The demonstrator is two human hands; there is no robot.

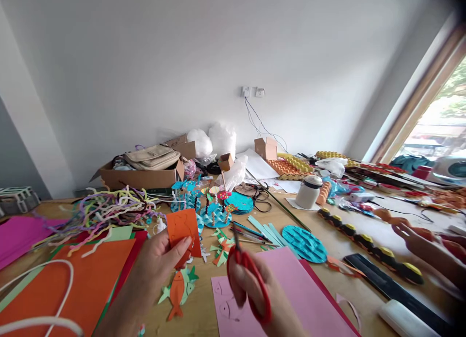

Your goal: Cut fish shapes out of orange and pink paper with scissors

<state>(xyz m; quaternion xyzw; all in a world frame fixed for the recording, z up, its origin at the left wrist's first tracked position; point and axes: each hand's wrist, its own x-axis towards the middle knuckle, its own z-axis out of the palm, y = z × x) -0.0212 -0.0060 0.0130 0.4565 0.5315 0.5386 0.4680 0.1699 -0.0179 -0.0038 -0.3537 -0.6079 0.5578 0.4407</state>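
My left hand (163, 254) pinches an orange paper piece (184, 225) with faint drawn lines on it. Red-handled scissors (262, 291) are gripped in my right hand (255, 283), blades pointing up and a little apart from the orange paper. Below the hands, cut-out orange (176, 292) and green paper fish (189, 284) lie on the wooden table. A pink sheet (287, 288) with fish outlines drawn on it lies under my right hand. Orange sheets (69, 283) are stacked at the left, over green and red ones.
Pipe cleaners (112, 206) are heaped at the left, beside a cardboard box (141, 178). Blue discs with paper fish stand mid-table. A white jar (308, 193), a blue oval (305, 244) and a black-yellow strip (364, 241) lie rightward. Another person's hand (411, 240) is at far right.
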